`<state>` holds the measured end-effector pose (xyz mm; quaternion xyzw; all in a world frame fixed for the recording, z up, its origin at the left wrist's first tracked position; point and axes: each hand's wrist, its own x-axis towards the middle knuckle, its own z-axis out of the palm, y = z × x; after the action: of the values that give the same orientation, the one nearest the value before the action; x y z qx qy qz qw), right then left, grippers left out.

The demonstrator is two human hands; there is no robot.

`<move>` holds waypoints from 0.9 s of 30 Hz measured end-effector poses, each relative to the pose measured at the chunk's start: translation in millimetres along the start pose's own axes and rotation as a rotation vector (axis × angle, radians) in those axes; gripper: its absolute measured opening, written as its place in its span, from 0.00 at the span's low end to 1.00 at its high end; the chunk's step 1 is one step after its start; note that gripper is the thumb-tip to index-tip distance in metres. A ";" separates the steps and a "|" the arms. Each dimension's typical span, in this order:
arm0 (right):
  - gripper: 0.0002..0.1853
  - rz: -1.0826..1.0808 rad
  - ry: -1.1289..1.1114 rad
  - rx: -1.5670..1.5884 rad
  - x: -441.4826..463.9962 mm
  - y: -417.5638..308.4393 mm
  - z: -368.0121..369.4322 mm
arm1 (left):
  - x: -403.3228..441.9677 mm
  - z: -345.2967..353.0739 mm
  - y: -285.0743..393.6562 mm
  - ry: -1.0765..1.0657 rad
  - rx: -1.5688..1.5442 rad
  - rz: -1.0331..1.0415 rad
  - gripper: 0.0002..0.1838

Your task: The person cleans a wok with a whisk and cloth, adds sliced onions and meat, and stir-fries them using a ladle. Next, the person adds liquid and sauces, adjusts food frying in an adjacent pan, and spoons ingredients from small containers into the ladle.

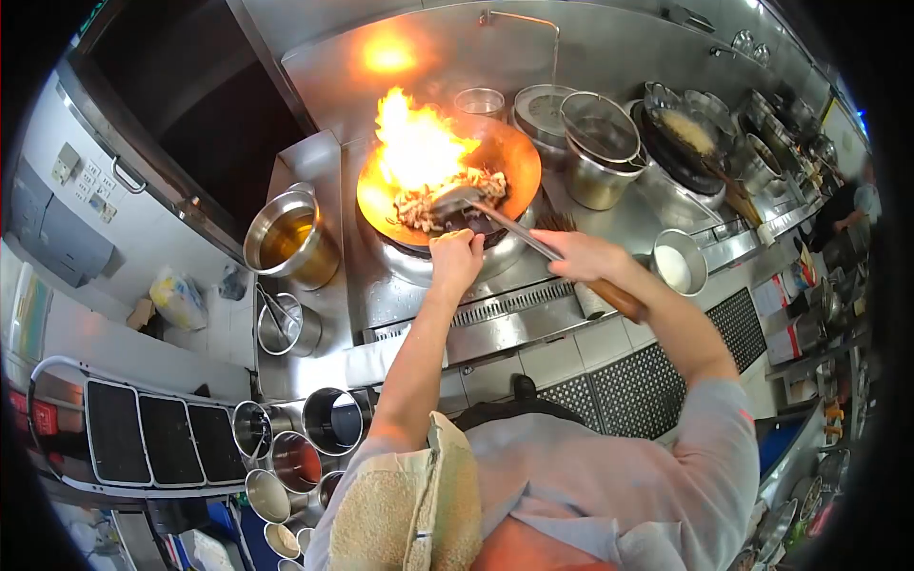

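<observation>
- Wok [522,173] on the burner of the steel table [381,303], in front of the person, its inside glowing orange toward the rim.
- Flames [417,143] rise high from the far left part of the wok, with an orange reflection on the steel wall [333,71] behind.
- Browned food pieces [419,209] lie in the wok below the flames, spread from its near left to its right side.
- The left hand [459,259] is curled closed on the wok's near edge; what its fingertips press against is hidden.
- The right hand [583,257] is wrapped around the handle of a ladle [514,227], the wooden end sticking out below the fist.
- The ladle's bowl is inside the wok, against the food, tilted.
- A bristled brush [555,223] shows just beyond the right hand.
- To the wok's left stands a steel pot [319,265] of amber liquid, with a smaller container [303,335] holding utensils nearer the person.
- To its right, a strainer [600,124] sits over a deep pot [598,186].
- A bowl [698,278] with white contents is near the right forearm.
</observation>
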<state>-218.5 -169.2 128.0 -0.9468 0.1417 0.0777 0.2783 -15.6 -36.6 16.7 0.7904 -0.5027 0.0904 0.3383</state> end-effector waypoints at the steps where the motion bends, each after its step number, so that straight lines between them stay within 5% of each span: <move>1: 0.35 0.004 0.021 0.102 6.1 -9.5 0.6 | -10.0 4.1 1.8 -0.003 0.042 0.019 0.15; 6: 0.36 -0.098 0.318 0.234 -11.7 14.0 40.6 | -94.9 -21.8 32.4 0.071 -0.113 0.085 0.15; 11: 0.37 0.067 0.570 0.586 -54.3 21.0 155.8 | 4.4 -18.3 -8.1 0.042 -0.094 0.064 0.14; 14: 0.36 -0.046 0.768 0.563 -16.4 68.8 234.6 | 17.6 -10.6 -22.1 -0.046 -0.101 -0.029 0.14; 15: 0.34 -0.116 0.864 0.440 0.3 65.0 216.9 | 18.9 -8.3 -26.5 -0.006 -0.073 0.057 0.15; 19: 0.32 0.042 0.606 1.222 64.2 37.2 60.0 | 12.1 -12.4 -14.1 -0.125 -0.150 -0.074 0.09; 20: 0.32 -0.014 0.624 1.334 86.2 44.6 24.9 | 4.5 -26.7 6.3 0.051 -0.087 -0.012 0.09; 21: 0.30 -0.067 0.641 1.310 107.0 67.9 8.9 | -6.6 -42.2 18.1 0.221 -0.016 0.059 0.13; 23: 0.28 -0.047 0.713 1.198 136.8 110.3 -7.2 | -48.5 -56.6 25.1 0.060 -0.065 -0.029 0.22; 26: 0.29 0.185 0.779 0.840 204.1 181.5 -37.8 | -101.2 -64.3 23.8 -0.071 -0.236 -0.204 0.15; 27: 0.23 0.337 0.864 0.717 225.5 185.5 -48.5 | -117.6 -62.6 17.4 -0.129 -0.296 -0.292 0.13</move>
<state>-59.2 -395.9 23.7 -0.7037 0.4085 -0.3247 0.4822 -74.4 84.2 14.9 0.8007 -0.4110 -0.0851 0.4274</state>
